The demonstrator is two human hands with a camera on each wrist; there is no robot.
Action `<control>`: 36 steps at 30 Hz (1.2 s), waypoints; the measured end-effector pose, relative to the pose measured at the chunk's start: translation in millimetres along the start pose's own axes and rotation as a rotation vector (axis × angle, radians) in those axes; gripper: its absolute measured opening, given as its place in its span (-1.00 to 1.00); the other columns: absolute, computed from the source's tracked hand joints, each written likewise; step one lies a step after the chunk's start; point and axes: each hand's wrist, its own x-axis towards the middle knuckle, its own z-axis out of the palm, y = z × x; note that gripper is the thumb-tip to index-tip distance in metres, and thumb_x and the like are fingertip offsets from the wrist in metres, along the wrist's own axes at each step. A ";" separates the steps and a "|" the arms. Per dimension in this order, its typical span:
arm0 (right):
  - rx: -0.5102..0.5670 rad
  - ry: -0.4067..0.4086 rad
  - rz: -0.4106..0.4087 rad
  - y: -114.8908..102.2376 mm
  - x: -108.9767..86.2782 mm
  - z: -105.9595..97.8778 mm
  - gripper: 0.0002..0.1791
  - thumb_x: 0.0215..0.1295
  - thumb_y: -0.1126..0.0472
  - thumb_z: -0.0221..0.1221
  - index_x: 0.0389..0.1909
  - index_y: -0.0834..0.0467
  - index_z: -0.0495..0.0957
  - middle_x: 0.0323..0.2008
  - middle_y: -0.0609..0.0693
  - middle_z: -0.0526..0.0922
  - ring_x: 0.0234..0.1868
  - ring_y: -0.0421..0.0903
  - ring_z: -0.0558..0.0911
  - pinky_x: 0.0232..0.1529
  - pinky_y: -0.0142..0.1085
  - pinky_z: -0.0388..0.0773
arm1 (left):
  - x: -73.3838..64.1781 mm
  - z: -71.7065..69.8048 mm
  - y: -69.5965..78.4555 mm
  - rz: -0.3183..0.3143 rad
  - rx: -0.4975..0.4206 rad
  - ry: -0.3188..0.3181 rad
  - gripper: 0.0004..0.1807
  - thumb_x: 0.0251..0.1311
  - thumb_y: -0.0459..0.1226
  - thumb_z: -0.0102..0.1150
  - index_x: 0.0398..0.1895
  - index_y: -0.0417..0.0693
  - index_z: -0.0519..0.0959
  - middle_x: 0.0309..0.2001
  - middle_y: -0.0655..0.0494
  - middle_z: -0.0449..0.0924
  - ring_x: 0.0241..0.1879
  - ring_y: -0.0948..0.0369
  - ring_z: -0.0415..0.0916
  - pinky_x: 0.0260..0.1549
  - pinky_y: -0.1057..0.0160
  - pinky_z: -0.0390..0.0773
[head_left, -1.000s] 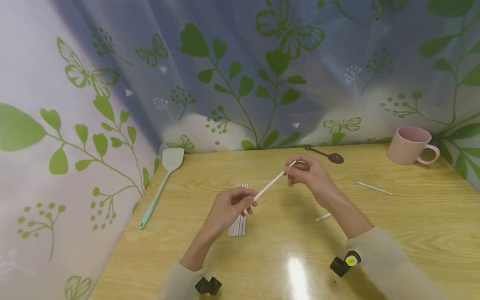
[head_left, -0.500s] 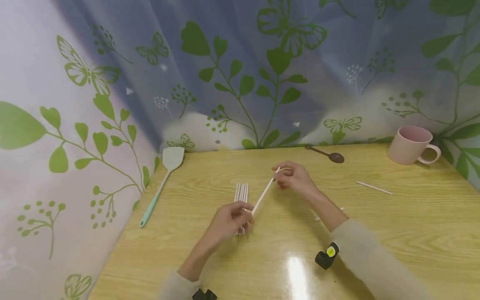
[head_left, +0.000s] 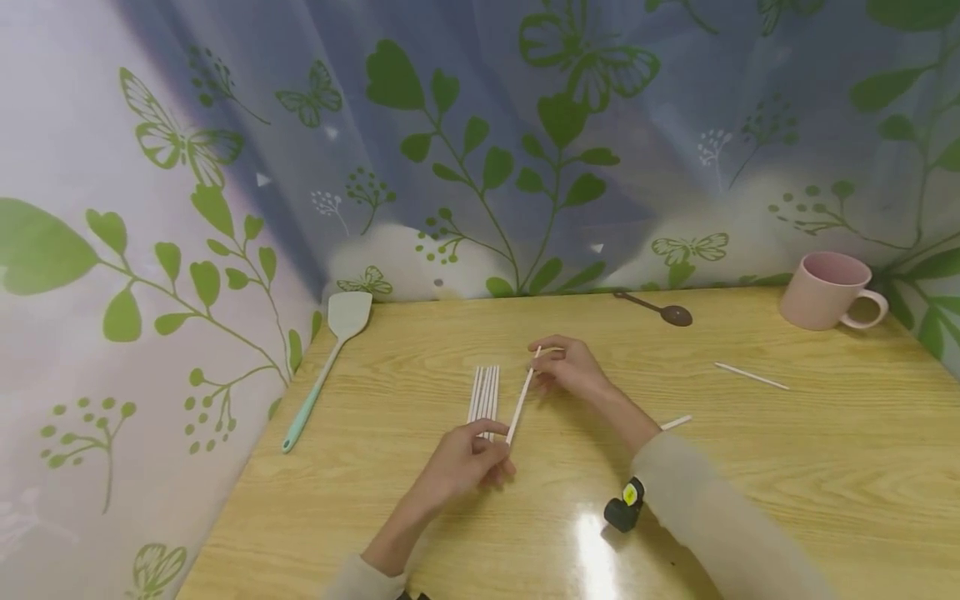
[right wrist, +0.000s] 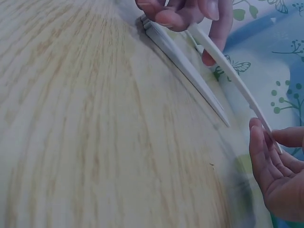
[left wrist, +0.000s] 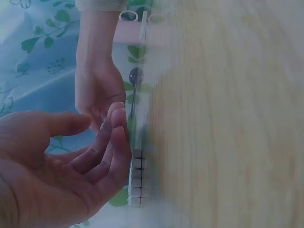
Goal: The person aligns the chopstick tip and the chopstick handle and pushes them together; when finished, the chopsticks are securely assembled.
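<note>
A white chopstick point(head_left: 522, 407) is held off the table at both ends and slants up toward the right. My left hand point(head_left: 463, 460) pinches its near end between thumb and fingers. At the far, thinner end, my right hand point(head_left: 572, 368) grips it with thumb and fingertips, also visible in the right wrist view point(right wrist: 280, 173). Just left of it, several white chopsticks point(head_left: 484, 393) lie side by side on the table, their near ends hidden behind my left hand. In the left wrist view, the square ends of that row point(left wrist: 137, 179) show beyond my fingers.
One white chopstick point(head_left: 752, 376) lies alone at the right. Another white stick point(head_left: 677, 422) is partly hidden by my right forearm. A spatula point(head_left: 324, 367) lies at the left, a dark spoon point(head_left: 675, 315) at the back, and a pink mug point(head_left: 817, 300) back right.
The held chopstick has swung steeper and come down nearer the row. My right hand has moved left and toward me; my left hand has dropped slightly nearer, uncovering more of the row's far ends.
</note>
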 end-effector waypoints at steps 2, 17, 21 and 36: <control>-0.005 0.006 0.001 2.1 2.0 1.8 -0.52 0.45 0.44 0.16 0.34 0.46 0.40 -0.06 0.46 0.69 -0.45 -0.10 0.76 -0.36 -0.27 0.74 | -1.1 0.3 1.0 -0.004 -0.004 0.002 -0.59 0.49 -0.28 0.16 0.29 -0.31 0.50 -0.35 -0.09 0.77 -0.43 0.06 0.71 -0.42 0.19 0.68; -0.086 -0.032 0.028 10.7 7.0 18.2 -0.50 0.47 0.44 0.15 0.38 0.46 0.37 -0.22 0.29 0.71 -0.48 -0.12 0.71 -0.46 -0.36 0.70 | -2.1 -0.2 1.1 -0.031 0.028 -0.048 -0.57 0.52 -0.24 0.13 0.30 -0.33 0.47 -0.26 -0.07 0.75 -0.35 0.07 0.73 -0.32 0.10 0.74; -0.102 -0.033 0.041 10.5 7.3 20.7 -0.45 0.45 0.48 0.14 0.41 0.47 0.33 -0.20 0.24 0.68 -0.48 -0.16 0.68 -0.45 -0.40 0.68 | -2.0 -1.2 1.1 -0.025 0.045 -0.058 -0.60 0.54 -0.23 0.10 0.25 -0.36 0.51 -0.25 -0.07 0.74 -0.35 0.08 0.72 -0.31 0.10 0.73; -0.112 -0.081 0.007 8.2 6.3 18.7 -0.53 0.57 0.44 -0.17 0.41 0.49 0.33 0.32 0.44 0.43 -0.13 0.13 0.74 -0.05 -0.19 0.74 | -4.5 -4.8 2.1 -0.056 0.081 -0.036 -0.60 0.56 -0.22 0.08 0.23 -0.38 0.53 -0.24 -0.06 0.73 -0.38 0.09 0.72 -0.34 0.13 0.73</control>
